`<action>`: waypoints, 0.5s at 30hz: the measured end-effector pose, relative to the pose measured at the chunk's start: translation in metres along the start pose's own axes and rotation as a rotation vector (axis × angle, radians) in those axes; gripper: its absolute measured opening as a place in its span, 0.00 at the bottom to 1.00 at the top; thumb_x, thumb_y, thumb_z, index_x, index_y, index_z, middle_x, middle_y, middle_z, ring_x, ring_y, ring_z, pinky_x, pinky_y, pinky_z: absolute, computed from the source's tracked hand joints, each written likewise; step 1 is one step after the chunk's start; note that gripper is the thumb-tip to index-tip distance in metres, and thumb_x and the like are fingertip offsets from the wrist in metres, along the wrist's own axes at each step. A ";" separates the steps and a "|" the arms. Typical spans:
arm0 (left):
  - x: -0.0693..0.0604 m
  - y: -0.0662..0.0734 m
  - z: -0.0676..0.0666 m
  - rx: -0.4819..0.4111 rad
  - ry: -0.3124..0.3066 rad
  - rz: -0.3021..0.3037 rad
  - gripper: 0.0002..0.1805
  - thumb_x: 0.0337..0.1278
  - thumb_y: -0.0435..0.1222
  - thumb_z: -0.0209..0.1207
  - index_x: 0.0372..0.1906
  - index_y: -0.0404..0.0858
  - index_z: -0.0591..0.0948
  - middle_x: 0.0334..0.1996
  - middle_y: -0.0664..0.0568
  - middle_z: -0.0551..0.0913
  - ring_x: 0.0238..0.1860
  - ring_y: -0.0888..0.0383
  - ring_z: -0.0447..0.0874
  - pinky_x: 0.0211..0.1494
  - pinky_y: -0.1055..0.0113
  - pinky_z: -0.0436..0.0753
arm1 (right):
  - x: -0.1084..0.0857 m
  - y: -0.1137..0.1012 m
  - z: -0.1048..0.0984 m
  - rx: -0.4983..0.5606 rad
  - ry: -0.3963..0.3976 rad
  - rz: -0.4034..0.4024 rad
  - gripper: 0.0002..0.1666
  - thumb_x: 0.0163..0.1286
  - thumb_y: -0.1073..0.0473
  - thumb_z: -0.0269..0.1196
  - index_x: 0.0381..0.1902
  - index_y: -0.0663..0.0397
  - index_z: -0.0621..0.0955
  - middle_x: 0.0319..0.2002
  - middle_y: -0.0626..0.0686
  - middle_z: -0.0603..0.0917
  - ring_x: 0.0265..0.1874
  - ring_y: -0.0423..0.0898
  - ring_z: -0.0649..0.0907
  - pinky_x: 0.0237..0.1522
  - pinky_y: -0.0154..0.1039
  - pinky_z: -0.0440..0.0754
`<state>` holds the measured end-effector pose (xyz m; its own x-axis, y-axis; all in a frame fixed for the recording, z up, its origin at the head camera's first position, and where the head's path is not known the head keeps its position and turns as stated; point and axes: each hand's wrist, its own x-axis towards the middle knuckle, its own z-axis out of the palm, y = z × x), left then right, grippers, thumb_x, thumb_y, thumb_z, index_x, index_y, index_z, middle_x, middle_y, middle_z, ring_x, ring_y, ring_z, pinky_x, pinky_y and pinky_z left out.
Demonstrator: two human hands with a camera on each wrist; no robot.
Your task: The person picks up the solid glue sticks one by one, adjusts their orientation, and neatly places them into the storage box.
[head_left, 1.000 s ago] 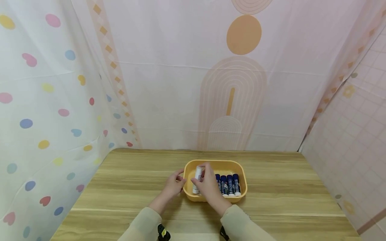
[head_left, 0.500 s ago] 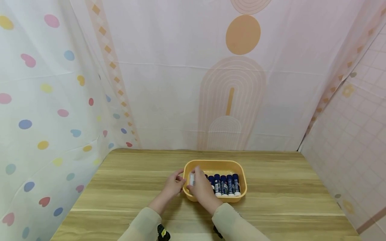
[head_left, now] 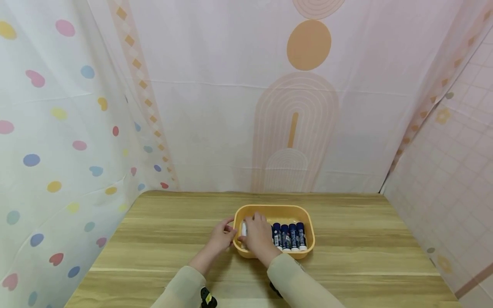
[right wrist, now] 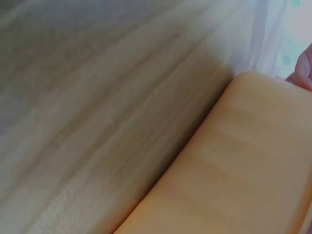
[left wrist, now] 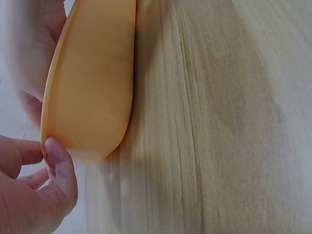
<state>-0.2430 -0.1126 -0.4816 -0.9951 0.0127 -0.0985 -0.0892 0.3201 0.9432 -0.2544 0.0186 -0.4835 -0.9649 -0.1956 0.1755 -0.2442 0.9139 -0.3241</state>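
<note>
A yellow plastic basket (head_left: 275, 255) sits on the wooden table, holding a row of glue sticks (head_left: 286, 236) with dark blue caps and white bases. My left hand (head_left: 221, 236) pinches the basket's left rim; in the left wrist view, the thumb of this left hand (left wrist: 46, 190) lies on the rim's outer side. My right hand (head_left: 259, 234) is inside the basket at its left end. Its thumb and fingertips hold a white glue stick (head_left: 244, 229), mostly covered by the hand. Part of the row is hidden under that hand.
The wooden table (head_left: 358, 248) extends on both sides of the basket. A patterned cloth (head_left: 215, 128) hangs behind the table's back edge, with further cloths at left and right.
My right hand has moved left and down with the white glue stick, to the basket's left end. Its fingers have since spread a little over the row. The left hand stays on the rim.
</note>
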 end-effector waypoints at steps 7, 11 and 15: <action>-0.002 0.001 0.000 -0.002 -0.003 -0.005 0.24 0.62 0.26 0.53 0.64 0.31 0.68 0.35 0.45 0.72 0.27 0.59 0.72 0.29 0.63 0.81 | 0.004 0.001 0.003 -0.104 -0.092 0.003 0.35 0.50 0.35 0.68 0.52 0.48 0.82 0.38 0.50 0.68 0.38 0.47 0.66 0.34 0.38 0.66; -0.003 0.002 0.001 -0.004 -0.003 -0.012 0.24 0.63 0.26 0.53 0.64 0.31 0.68 0.35 0.45 0.72 0.27 0.59 0.72 0.29 0.63 0.81 | 0.005 0.002 0.004 -0.141 -0.130 -0.010 0.34 0.53 0.35 0.66 0.54 0.47 0.81 0.38 0.49 0.67 0.38 0.47 0.64 0.33 0.37 0.63; -0.003 0.002 0.001 -0.008 0.003 -0.015 0.24 0.62 0.26 0.54 0.64 0.31 0.69 0.35 0.45 0.72 0.27 0.59 0.72 0.28 0.63 0.81 | 0.004 0.002 0.002 -0.168 -0.157 -0.029 0.34 0.59 0.35 0.62 0.58 0.46 0.79 0.40 0.49 0.67 0.38 0.47 0.64 0.34 0.36 0.62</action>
<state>-0.2400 -0.1111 -0.4798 -0.9937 0.0053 -0.1123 -0.1050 0.3122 0.9442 -0.2592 0.0188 -0.4855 -0.9641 -0.2635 0.0313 -0.2651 0.9509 -0.1596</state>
